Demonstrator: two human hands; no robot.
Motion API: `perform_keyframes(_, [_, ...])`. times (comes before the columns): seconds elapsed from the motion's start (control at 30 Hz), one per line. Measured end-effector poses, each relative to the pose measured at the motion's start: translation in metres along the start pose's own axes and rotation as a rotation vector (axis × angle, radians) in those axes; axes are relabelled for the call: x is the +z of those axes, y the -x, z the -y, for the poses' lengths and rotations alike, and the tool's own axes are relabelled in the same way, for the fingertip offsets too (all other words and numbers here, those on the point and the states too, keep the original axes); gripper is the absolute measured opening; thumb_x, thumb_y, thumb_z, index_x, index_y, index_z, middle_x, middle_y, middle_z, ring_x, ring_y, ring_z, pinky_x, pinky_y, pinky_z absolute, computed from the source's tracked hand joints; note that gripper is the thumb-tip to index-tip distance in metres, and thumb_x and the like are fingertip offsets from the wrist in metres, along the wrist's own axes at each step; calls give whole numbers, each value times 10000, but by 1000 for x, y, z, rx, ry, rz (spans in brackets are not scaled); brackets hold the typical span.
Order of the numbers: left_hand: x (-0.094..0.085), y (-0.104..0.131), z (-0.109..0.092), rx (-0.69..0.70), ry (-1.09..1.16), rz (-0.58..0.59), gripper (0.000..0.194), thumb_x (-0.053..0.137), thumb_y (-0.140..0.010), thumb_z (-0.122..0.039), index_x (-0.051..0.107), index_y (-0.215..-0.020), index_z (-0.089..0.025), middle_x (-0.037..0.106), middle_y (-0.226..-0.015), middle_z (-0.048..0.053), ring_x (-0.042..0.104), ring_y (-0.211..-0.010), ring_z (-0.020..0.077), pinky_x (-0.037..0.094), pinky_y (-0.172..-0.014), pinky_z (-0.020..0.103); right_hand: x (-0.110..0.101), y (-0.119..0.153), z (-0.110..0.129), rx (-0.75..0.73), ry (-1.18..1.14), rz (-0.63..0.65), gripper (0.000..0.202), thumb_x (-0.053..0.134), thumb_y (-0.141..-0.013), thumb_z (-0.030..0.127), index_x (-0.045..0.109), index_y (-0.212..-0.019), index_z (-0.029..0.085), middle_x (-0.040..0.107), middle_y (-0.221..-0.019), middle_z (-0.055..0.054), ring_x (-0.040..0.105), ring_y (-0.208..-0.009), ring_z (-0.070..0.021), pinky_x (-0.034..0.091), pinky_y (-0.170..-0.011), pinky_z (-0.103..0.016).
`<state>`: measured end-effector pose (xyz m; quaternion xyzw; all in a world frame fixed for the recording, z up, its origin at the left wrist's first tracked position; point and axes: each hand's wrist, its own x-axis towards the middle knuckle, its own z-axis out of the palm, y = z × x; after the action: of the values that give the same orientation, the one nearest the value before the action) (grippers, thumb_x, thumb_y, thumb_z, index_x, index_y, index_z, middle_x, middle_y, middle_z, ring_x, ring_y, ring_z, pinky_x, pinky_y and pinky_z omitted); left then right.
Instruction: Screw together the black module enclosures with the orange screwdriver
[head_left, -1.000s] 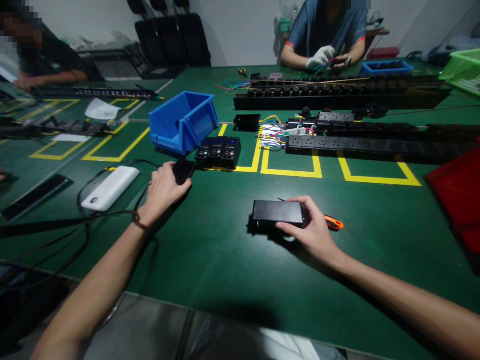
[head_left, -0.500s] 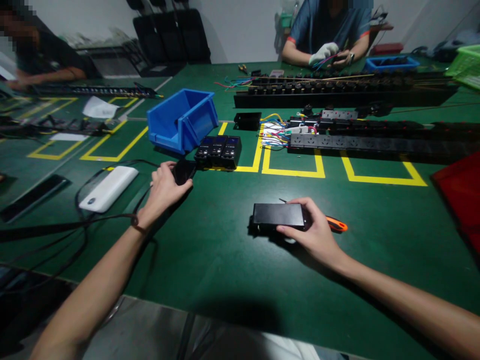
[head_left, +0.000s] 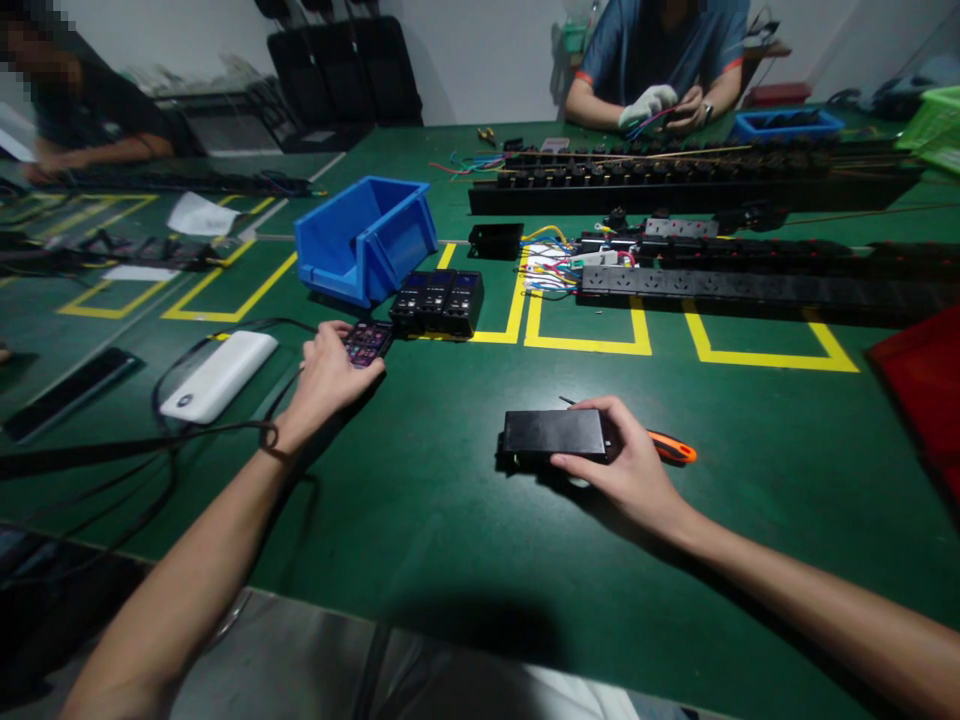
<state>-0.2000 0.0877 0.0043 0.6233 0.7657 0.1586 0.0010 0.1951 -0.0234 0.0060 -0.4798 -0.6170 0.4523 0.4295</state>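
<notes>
My left hand (head_left: 335,367) grips a smartphone (head_left: 367,343) by its edges, with the screen lit and facing up. A row of black modules (head_left: 437,303) stands just beyond the phone. On the right, my right hand (head_left: 616,452) is closed around the end of a black rectangular box (head_left: 553,434), thumb on the near side and fingers on the far side. Behind that hand lies a screwdriver with an orange and black handle (head_left: 675,447); its thin tip shows past my fingers.
A blue bin (head_left: 367,240) stands behind the modules. A white power bank (head_left: 220,378) with black cables and a dark slab (head_left: 71,393) lie at left. Long socket strips (head_left: 720,285) with loose wires stretch along the right. Two people work across the green table (head_left: 420,480).
The phone's screen was dark and now glows with icons. Both hands stay in nearly the same place, still holding the phone and the black box.
</notes>
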Motion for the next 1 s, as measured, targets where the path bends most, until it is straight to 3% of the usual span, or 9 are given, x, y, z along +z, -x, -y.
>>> perform_keyframes(0.27, [-3, 11, -6, 87, -19, 23, 676, 578, -854, -455, 378, -1387, -89, 520, -1365, 240, 475, -1296, 434, 439, -1042, 587, 1, -1, -1, 0, -11, 1, 525, 859, -722, 400, 554, -1114, 232, 627, -969, -12, 594, -849, -204, 476, -740, -338])
perform_keyframes(0.43, [-13, 58, -57, 278, -221, 1, 761, 491, -926, -454, 240, -1541, -83, 203, -1632, 250, 112, -1518, 489, 333, -1103, 695, 1, -1, 1, 11, -16, -9, 519, 867, -714, 382, 572, -1111, 224, 628, -972, -8, 590, -845, -189, 467, -739, -320])
perform_keyframes(0.57, [-23, 98, -98, 511, -212, 123, 640, 489, -942, -468, 391, -1498, -169, 217, -1656, 171, 129, -1542, 428, 325, -1143, 667, 2, -2, 3, 42, -114, 6, 505, 874, -705, 350, 579, -1092, 218, 635, -930, 4, 606, -835, -181, 483, -736, -307])
perform_keyframes(0.67, [-28, 113, -109, 614, -41, 188, 581, 507, -939, -453, 470, -1438, -157, 335, -1610, 163, 196, -1535, 394, 369, -1163, 582, 1, -2, 4, 69, -169, 8, 494, 877, -702, 343, 588, -1081, 216, 643, -925, 7, 616, -844, -175, 493, -743, -294])
perform_keyframes(0.73, [-31, 117, -110, 640, 180, 229, 530, 509, -944, -405, 472, -1418, -171, 453, -1533, 156, 353, -1473, 359, 388, -1161, 554, 1, -2, 4, 77, -183, 5, 469, 863, -717, 363, 594, -1071, 214, 643, -921, 6, 614, -842, -172, 497, -740, -288])
perform_keyframes(0.8, [-31, 122, -111, 634, 481, 370, 533, 539, -936, -370, 434, -1425, -189, 552, -1424, 153, 540, -1316, 309, 482, -1080, 489, 0, -2, 5, 65, -173, -1, 443, 837, -744, 400, 598, -1064, 211, 642, -924, -1, 608, -844, -173, 499, -733, -286])
perform_keyframes(0.9, [-21, 135, -120, 523, 923, 666, 690, 694, -856, -369, 356, -1436, -207, 599, -1321, 154, 650, -1116, 261, 582, -790, 318, -1, -1, 5, 43, -134, -15, 424, 797, -778, 448, 600, -1066, 208, 640, -929, -11, 603, -844, -174, 501, -729, -283])
perform_keyframes(0.93, [-16, 141, -125, 475, 1037, 715, 715, 741, -823, -362, 361, -1411, -216, 601, -1311, 143, 656, -1092, 247, 575, -765, 291, -1, -1, 5, 40, -125, -18, 423, 793, -779, 456, 601, -1063, 207, 640, -928, -13, 604, -842, -173, 503, -728, -281])
perform_keyframes(1.0, [-5, 150, -134, 364, 1152, 728, 598, 763, -820, -327, 435, -1308, -216, 632, -1240, 101, 643, -1111, 214, 542, -900, 300, -2, -1, 5, 51, -132, -9, 423, 782, -787, 473, 597, -1061, 208, 639, -923, -14, 614, -805, -167, 512, -694, -274])
